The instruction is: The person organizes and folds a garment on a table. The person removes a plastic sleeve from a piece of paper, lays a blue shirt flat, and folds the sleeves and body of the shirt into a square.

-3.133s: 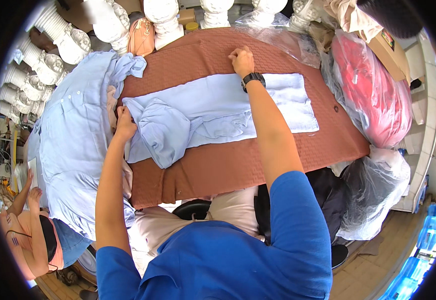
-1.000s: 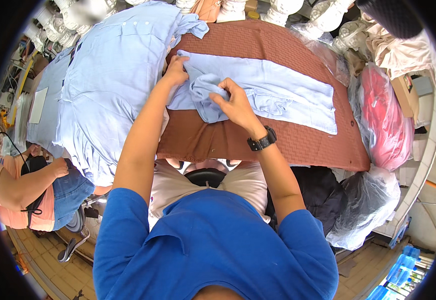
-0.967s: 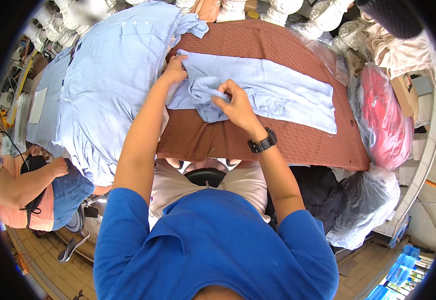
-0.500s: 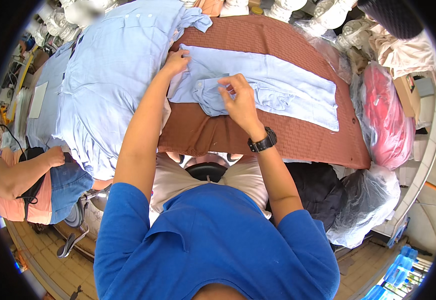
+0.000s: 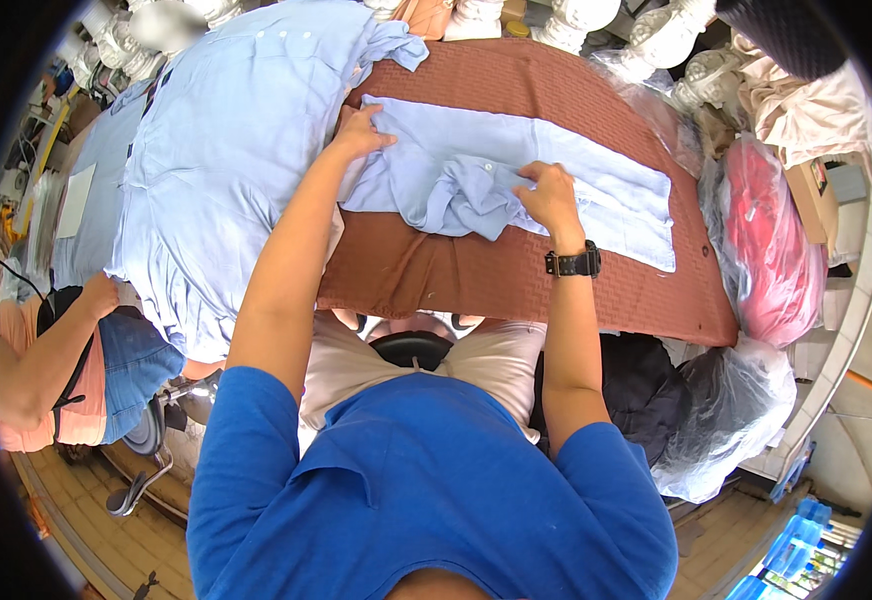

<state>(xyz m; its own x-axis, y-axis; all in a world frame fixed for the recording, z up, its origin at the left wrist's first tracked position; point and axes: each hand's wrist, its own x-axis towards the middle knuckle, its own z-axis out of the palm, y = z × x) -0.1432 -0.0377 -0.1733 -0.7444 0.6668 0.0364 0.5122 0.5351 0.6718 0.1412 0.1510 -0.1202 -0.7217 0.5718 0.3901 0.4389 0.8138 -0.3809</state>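
Note:
A light blue shirt [image 5: 586, 165] lies in a long folded strip across the brown cloth [image 5: 516, 75], with one sleeve [image 5: 471, 195] bunched on top and a small button near its end. At the strip's left end, my left hand [image 5: 364, 132] rests on the fabric, thumb and forefinger spread apart. My right hand [image 5: 553, 200], a black watch on its wrist, has thumb and fingers closed on the end of the bunched sleeve, near the strip's middle. Its fingertips are partly hidden.
A pile of light blue shirts [image 5: 226, 150] stands close on the left. Beyond it sits another person [image 5: 31, 370], arm bent. White balusters [image 5: 576, 25] line the far edge. Plastic-wrapped red fabric [image 5: 766, 240] and a clear bag [image 5: 731, 420] lie at the right.
My right hand has moved right and slightly nearer, drawing the sleeve's end along with it. The left hand has shifted slightly right onto the fabric, its fingers spreading.

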